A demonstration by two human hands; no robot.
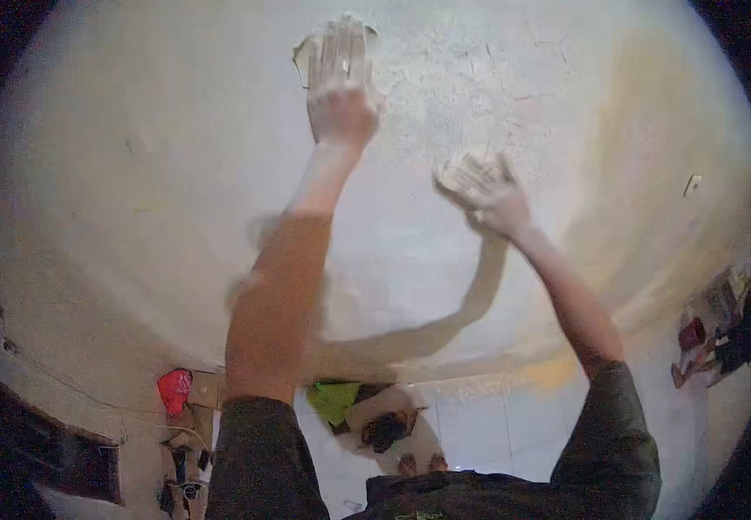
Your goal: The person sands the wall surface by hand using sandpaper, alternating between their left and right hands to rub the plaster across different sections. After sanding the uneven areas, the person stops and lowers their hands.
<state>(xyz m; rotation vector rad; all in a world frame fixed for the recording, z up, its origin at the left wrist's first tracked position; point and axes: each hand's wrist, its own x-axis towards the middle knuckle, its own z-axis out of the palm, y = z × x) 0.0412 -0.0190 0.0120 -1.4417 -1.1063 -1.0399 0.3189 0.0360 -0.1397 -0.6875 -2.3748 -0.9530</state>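
Note:
My left hand [341, 91] lies high on the pale wall [193, 147], fingers stretched flat and dusted white. Under it is a thin pale sheet [301, 59], edges showing on both sides of the fingers; I cannot make out its kind. Lower and to the right, my right hand [499, 198] presses on the wall, its fingers whitened with dust and slightly blurred. A pale flat piece [447, 178] shows beyond its fingertips, mostly covered by the hand. Between and above the hands the wall has a rough, flaking patch [479, 78].
A yellowish stain [640, 113] and a small switch plate [693, 185] are on the wall's right side. Below are a red bag [174, 392], a green cloth [332, 402] and white floor tiles [475, 429]. Dark items [740, 334] lie at the far right.

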